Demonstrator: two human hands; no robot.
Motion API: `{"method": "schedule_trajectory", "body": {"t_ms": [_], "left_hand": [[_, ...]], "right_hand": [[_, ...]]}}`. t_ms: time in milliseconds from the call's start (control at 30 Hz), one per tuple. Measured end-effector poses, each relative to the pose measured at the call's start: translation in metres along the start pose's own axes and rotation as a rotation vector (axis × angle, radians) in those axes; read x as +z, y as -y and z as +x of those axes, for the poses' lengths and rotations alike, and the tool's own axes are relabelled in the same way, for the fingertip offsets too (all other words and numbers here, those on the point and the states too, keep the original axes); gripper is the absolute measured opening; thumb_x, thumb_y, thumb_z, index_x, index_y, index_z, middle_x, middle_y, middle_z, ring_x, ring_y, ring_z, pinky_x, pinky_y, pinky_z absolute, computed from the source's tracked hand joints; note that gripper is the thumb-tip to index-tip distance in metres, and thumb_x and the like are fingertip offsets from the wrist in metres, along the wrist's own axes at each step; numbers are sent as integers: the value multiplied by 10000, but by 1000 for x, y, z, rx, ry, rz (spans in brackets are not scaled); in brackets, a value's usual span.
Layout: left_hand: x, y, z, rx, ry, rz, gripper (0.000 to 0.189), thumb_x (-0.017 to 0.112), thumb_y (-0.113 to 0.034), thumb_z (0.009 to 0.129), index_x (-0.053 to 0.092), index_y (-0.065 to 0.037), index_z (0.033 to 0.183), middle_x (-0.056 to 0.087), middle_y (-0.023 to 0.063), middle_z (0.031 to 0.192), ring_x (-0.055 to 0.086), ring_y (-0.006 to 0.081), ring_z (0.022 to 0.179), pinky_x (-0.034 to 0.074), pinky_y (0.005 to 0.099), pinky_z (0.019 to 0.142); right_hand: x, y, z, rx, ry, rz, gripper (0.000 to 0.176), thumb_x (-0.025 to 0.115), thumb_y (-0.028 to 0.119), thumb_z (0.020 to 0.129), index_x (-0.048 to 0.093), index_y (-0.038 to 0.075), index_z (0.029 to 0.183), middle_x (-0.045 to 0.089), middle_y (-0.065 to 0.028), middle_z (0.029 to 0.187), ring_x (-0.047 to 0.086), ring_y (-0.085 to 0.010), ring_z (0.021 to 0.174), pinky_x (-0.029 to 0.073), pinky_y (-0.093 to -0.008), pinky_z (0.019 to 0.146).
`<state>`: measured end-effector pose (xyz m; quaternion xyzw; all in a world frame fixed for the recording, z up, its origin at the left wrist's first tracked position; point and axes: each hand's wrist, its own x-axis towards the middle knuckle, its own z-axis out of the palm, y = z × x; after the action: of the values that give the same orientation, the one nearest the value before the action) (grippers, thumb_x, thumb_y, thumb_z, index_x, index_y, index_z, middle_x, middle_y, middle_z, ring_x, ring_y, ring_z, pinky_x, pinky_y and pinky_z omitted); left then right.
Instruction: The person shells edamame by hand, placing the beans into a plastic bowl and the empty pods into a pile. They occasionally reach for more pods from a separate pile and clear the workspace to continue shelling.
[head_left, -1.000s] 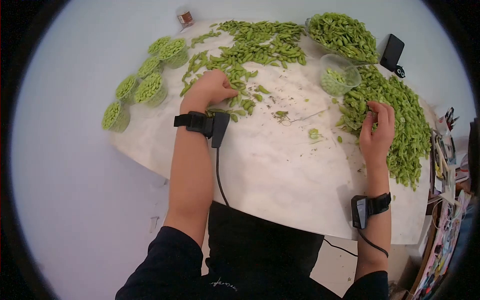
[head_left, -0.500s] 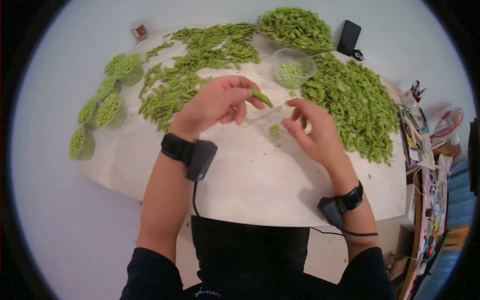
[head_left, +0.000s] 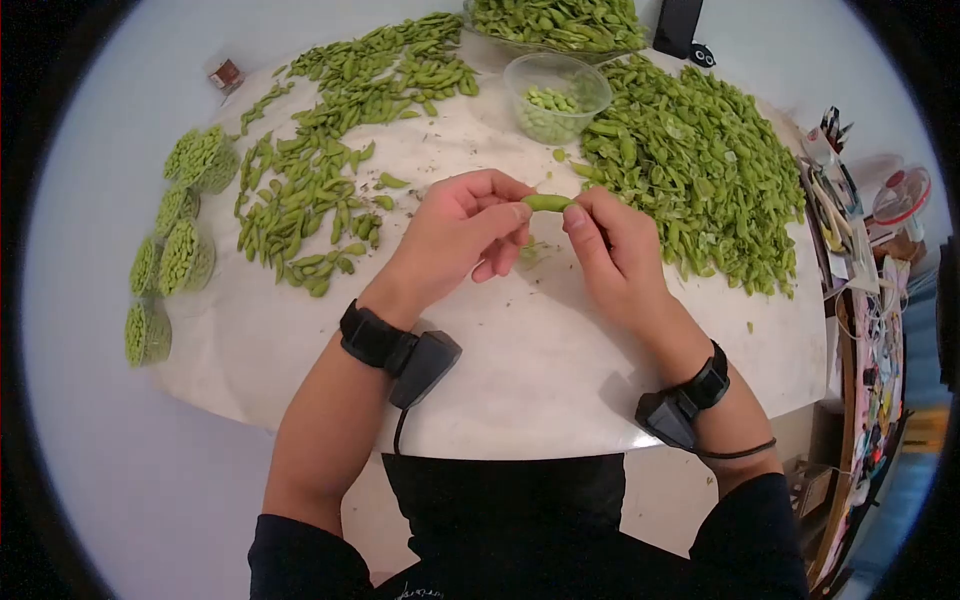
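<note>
A green pod [head_left: 547,203] is stretched between both hands above the middle of the table. My left hand [head_left: 470,225] pinches its left end between thumb and fingers. The other end is gripped by my right hand [head_left: 612,240], thumb against forefinger. Just beyond the hands stands a clear round tub [head_left: 514,103] with shelled beans [head_left: 550,100] inside. Whole pods [head_left: 310,190] lie spread to the left of my left hand. A large heap of pods or husks [head_left: 700,170] is to the right, beyond my right hand.
Several tubs full of beans [head_left: 187,255] line the left edge. At the back are a heaped glass bowl [head_left: 560,25], a black phone [head_left: 677,25] and a small reddish-brown container [head_left: 226,75]. A shelf with assorted items [head_left: 845,225] adjoins the right side.
My right hand has come in to the pod's free end and closed on it. The pod now lies nearly level. The head view has shifted, so the table's far items appear higher.
</note>
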<state>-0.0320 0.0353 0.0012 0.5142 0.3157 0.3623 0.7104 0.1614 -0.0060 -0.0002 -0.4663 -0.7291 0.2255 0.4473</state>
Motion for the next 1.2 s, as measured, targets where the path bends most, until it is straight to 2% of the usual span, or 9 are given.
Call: {"method": "schedule_trajectory", "body": {"t_ms": [100, 200, 300, 433, 700, 933, 1000, 1133, 1200], "left_hand": [[4, 0, -1, 19, -10, 47, 161, 503, -88, 916, 549, 21, 1024, 599, 63, 740, 538, 100, 494, 373, 207, 392], [12, 3, 0, 29, -20, -170, 179, 524, -166, 947, 546, 7, 986, 573, 41, 679, 515, 95, 483, 359, 215, 393], [9, 12, -1, 33, 116, -142, 272, 536, -285, 961, 555, -16, 930, 519, 6, 618, 469, 74, 481, 330, 214, 403], [13, 17, -5, 33, 94, -124, 356, 531, -365, 956, 545, -42, 807, 457, -31, 591, 405, 46, 486, 291, 202, 422], [42, 11, -6, -7, -88, -102, 333, 501, -339, 968, 448, -122, 721, 348, -64, 594, 292, 43, 483, 237, 205, 424], [28, 13, -5, -111, 44, -265, 336, 520, -339, 955, 424, -131, 709, 301, -58, 541, 229, 60, 428, 183, 233, 390], [24, 15, -5, -124, 78, -349, 335, 511, -340, 958, 421, -132, 710, 289, -49, 525, 222, 70, 416, 178, 238, 384], [34, 16, -12, -136, 322, -221, 347, 485, -357, 964, 422, -116, 723, 296, -30, 519, 231, 81, 415, 182, 247, 386], [36, 19, -13, -148, 366, -168, 358, 478, -373, 965, 420, -103, 737, 298, -26, 525, 236, 81, 419, 188, 248, 390]], "right_hand": [[0, -2, 0, 47, -26, 120, 161, 538, 139, 913, 581, -5, 855, 528, -126, 647, 493, -186, 563, 409, -318, 541], [8, -2, -3, 115, -55, 266, 165, 546, 142, 914, 600, -10, 885, 584, -122, 705, 537, -151, 633, 439, -293, 591], [16, 10, -11, 145, -29, 327, 185, 527, 143, 932, 608, -19, 896, 626, -103, 752, 574, -135, 677, 468, -278, 634], [20, 20, -16, 197, 31, 421, 211, 506, 139, 946, 590, -38, 868, 642, -88, 766, 600, -119, 684, 480, -265, 626], [20, 12, -17, 466, 26, 983, 212, 505, 161, 930, 583, -7, 827, 531, -17, 660, 461, -86, 542, 348, -232, 491], [18, 16, -20, 517, 45, 1155, 190, 516, 159, 915, 563, 34, 780, 481, 6, 620, 400, -78, 493, 290, -237, 452], [16, 12, -16, 505, -40, 1211, 204, 517, 172, 921, 550, 47, 764, 473, 9, 613, 389, -77, 491, 285, -238, 452], [-1, 13, 0, 481, -103, 1312, 247, 521, 209, 932, 525, 65, 732, 445, 17, 581, 367, -81, 483, 279, -239, 455], [-1, 6, 2, 427, -160, 1096, 271, 562, 245, 926, 568, 57, 731, 436, 35, 562, 348, -62, 466, 252, -234, 438]]}}
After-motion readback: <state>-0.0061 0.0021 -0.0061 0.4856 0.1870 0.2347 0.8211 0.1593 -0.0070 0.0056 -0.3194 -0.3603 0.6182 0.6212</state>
